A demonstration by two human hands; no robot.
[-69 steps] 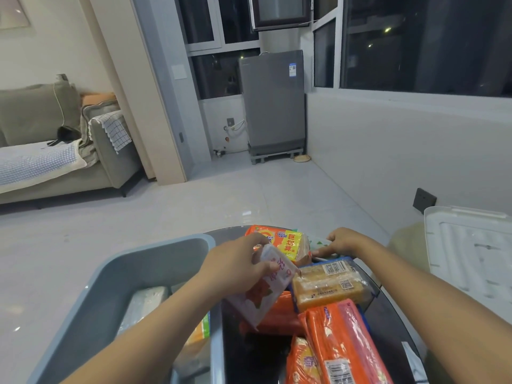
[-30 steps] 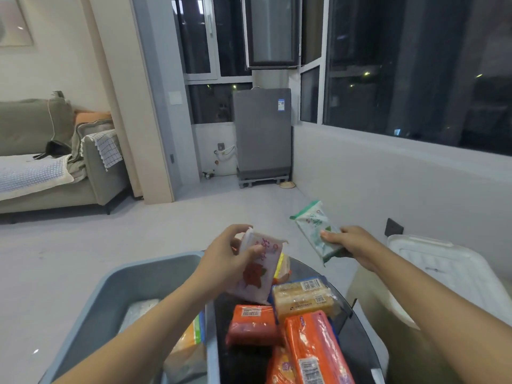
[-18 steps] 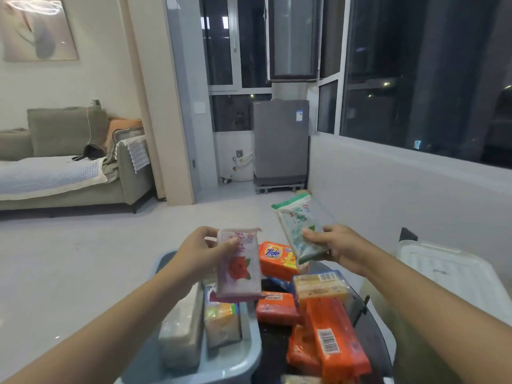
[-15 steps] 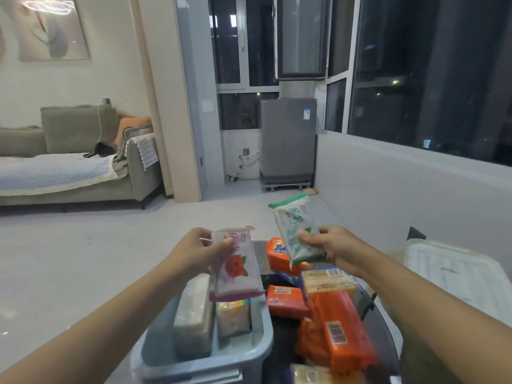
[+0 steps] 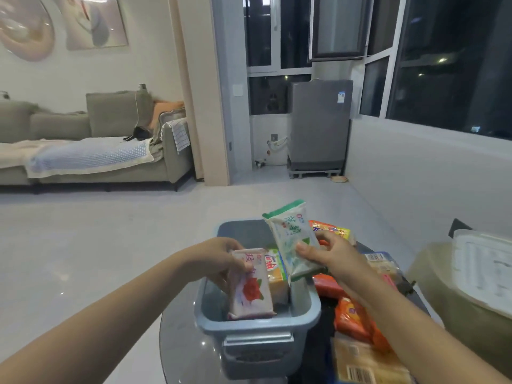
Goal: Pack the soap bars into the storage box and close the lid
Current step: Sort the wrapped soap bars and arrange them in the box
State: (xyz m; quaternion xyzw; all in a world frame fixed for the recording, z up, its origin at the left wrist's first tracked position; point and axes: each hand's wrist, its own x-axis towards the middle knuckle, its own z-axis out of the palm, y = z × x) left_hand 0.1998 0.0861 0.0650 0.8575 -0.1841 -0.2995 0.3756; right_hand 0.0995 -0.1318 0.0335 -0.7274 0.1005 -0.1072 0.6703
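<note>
A grey-blue storage box [image 5: 257, 325] stands open on a dark round glass table [image 5: 188, 353]. My left hand [image 5: 219, 259] grips a pink rose-printed soap bar [image 5: 250, 286], held upright inside the box. A yellow soap bar [image 5: 277, 278] stands next to it in the box. My right hand [image 5: 329, 253] pinches a white and green soap packet [image 5: 292, 239] tilted over the box's right side. Several orange and yellow soap bars [image 5: 352, 320] lie on the table to the right of the box. The white lid [image 5: 482, 270] rests at far right.
The lid lies on an olive-coloured seat [image 5: 432, 284] to the right of the table. A grey sofa [image 5: 91, 151] stands at back left and a grey appliance [image 5: 318, 126] by the windows. Pale tiled floor [image 5: 97, 245] surrounds the table.
My left hand has lowered the rose soap bar down into the box. My right hand has carried the green packet leftward over the box. The camera view has shifted so the box sits centred.
</note>
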